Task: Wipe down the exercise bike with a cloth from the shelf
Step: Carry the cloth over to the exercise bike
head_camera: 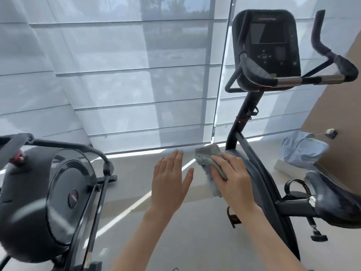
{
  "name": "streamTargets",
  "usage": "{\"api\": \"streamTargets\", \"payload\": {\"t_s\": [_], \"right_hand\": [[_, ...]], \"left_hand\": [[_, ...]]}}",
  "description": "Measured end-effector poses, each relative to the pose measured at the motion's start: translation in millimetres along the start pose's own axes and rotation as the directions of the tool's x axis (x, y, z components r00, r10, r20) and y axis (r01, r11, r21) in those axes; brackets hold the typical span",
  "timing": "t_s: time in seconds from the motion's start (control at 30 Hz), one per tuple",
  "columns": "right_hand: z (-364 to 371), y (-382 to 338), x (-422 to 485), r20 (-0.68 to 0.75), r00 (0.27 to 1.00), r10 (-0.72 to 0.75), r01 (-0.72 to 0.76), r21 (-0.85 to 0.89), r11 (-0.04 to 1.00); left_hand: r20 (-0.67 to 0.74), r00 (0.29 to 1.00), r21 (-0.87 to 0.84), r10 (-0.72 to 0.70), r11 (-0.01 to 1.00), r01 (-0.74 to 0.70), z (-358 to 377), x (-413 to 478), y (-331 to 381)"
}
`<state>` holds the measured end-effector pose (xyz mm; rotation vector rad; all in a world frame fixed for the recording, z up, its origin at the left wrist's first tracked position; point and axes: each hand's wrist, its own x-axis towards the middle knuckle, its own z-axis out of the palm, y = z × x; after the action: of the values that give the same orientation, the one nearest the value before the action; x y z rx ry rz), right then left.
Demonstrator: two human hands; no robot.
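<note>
The right hand [232, 178] held a grey cloth [208, 155] at the left edge of the sloping frame of the exercise bike [259, 173], just below the place where the black post rose up to the console [273, 45]. The fingers of this hand lay close together over the cloth, and one fold of it was clamped between two of them; the thumb was hidden. Part of the cloth stood out above the fingertips and part hung down under the palm. It was not possible to tell if the cloth really touched the frame or was only just beside it. The left hand [170, 184] was near the cloth on its left side and held nothing. Its fingers were straight and a little apart, and its palm was turned down over the pale floor [175, 241]. The handlebar [332, 61] of the bike curved around the console, and the dark seat [336, 202] was at the right, with a pedal [297, 190] and its strap beside it. At the far left stood another black fitness machine [39, 202]. White blinds [117, 75] covered the window behind both machines. A light blue bundle [300, 151] lay on the floor near the brown wall, well apart from the hands.
</note>
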<state>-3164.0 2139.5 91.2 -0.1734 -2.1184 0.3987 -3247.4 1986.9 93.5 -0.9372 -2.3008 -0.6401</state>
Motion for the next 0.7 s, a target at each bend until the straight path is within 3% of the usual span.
{"api": "streamTargets", "payload": {"t_s": [0.4, 0.7], "right_hand": [[162.8, 108.1, 166.3, -0.039, 0.998, 0.044, -0.045, -0.023, 0.999], [283.6, 228.6, 275.5, -0.052, 0.999, 0.015, -0.018, -0.052, 0.998]], "left_hand": [[0.021, 0.998, -0.052, 0.062, 0.997, -0.061, 136.8, 200.0, -100.7], [0.017, 0.998, -0.062, 0.057, 0.997, -0.056, 266.9, 341.1, -148.9]]}}
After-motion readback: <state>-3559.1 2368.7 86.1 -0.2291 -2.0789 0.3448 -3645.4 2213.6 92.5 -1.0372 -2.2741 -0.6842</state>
